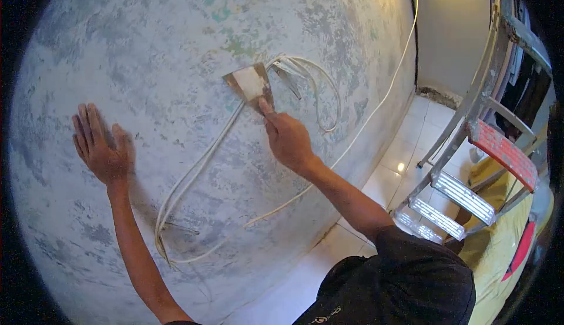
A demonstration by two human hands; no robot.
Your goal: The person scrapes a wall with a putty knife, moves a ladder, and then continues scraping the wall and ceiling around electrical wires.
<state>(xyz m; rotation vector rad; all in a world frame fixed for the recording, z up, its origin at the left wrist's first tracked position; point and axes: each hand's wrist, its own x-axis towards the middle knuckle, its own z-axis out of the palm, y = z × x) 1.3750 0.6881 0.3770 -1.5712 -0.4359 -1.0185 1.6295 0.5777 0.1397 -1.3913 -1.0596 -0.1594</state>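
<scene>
My right hand is closed round the handle of a putty knife. Its wide blade, smeared with white filler, overlaps the patchy white and grey wall in this view. Flat on the wall to the left rests my left hand, palm down with the fingers stretched out. Between the two hands a doubled white cable runs down from behind the blade. Its upper end loops beside the knife, near a small metal piece on the wall.
A paint-spattered stepladder with a red top step stands at the right on the white tiled floor. Yellow cloth lies behind it. One long white cable crosses the wall diagonally, and a thin rod sticks out below.
</scene>
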